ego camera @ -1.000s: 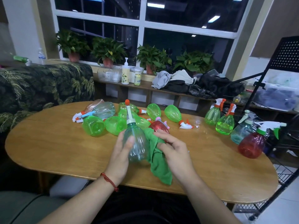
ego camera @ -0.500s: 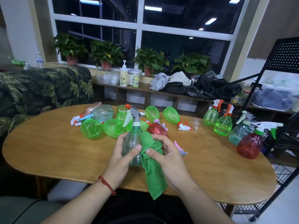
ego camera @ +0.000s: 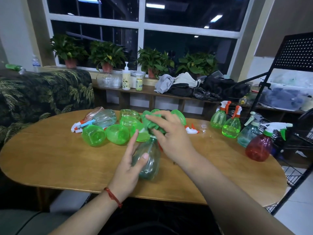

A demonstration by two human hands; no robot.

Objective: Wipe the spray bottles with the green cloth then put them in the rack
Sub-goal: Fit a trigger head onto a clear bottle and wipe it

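Head view: the left hand (ego camera: 128, 168) holds the teal spray bottle (ego camera: 149, 160) near the front middle of the wooden table (ego camera: 50, 160); its thumb presses on the front of the ribbed body and its fingers reach up round the far side; a red string bracelet (ego camera: 112, 196) sits on that wrist. The bottle stands roughly upright, and whether its base touches the tabletop cannot be told. The right hand (ego camera: 171, 138) clutches the green cloth (ego camera: 152, 124), bunched in curled fingers over the top of the bottle, so the spray head is hidden under the fabric.

Behind the hands lies a cluster of bottles on their sides; a bright green bottle (ego camera: 94, 135) with its base toward the camera, a second green bottle (ego camera: 117, 134) just beside it, and a clear bluish bottle (ego camera: 105, 117) farther back with its white and orange trigger pointing left. A loose spray head (ego camera: 191, 129) lies on the table to the right of the cloth.

Four bottles stand upright at the table's right end; two green ones (ego camera: 218, 117) with orange triggers, a pale teal one (ego camera: 248, 134), and a red bottle (ego camera: 258, 147) nearest the edge; the black wire rack (ego camera: 294, 146) stands just beyond them, beside the table.
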